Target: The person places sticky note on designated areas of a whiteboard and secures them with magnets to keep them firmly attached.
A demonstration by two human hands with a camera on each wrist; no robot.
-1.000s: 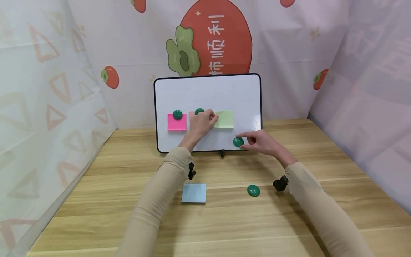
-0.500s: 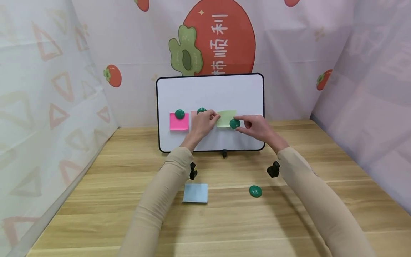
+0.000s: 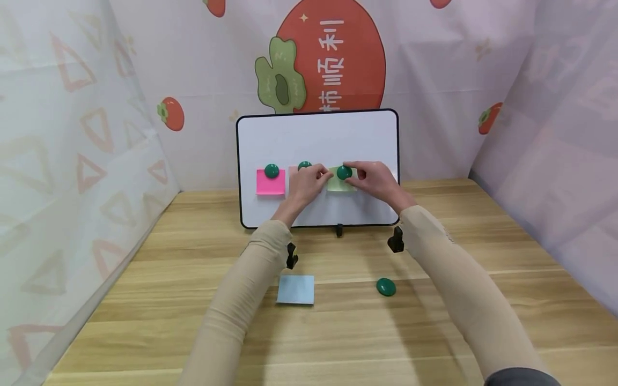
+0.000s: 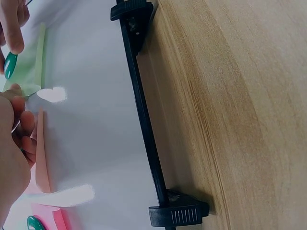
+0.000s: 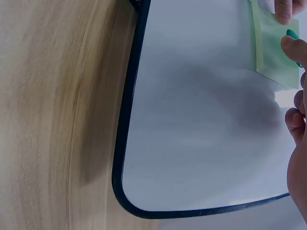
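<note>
A whiteboard [image 3: 372, 134] stands upright on the table, with sticky notes across its middle. My left hand [image 3: 307, 186] pinches the left edge of a light green sticky note [image 3: 338, 186] against the board. Between thumb and index finger, my right hand [image 3: 379, 179] holds a round green magnet [image 3: 344, 172] at that note's upper part. In the left wrist view, this magnet [image 4: 10, 64] appears close to the note; contact with it is unclear. To the left, a hot pink note [image 3: 270, 185] has a magnet [image 3: 272, 171] at its top. My left hand partly hides a pale pink note [image 3: 293, 174] and its magnet [image 3: 304, 165].
On the wooden table [image 3: 193, 252] lie a light blue sticky note [image 3: 295, 290] and one more green magnet [image 3: 386, 287], in front of the board. Black feet [image 4: 178, 215] hold the board's lower edge. A printed fabric backdrop [image 3: 434, 80] hangs behind and at both sides.
My right hand has carried the green magnet up and left from the board's lower right to the light green note. My left hand stays at the note's left edge.
</note>
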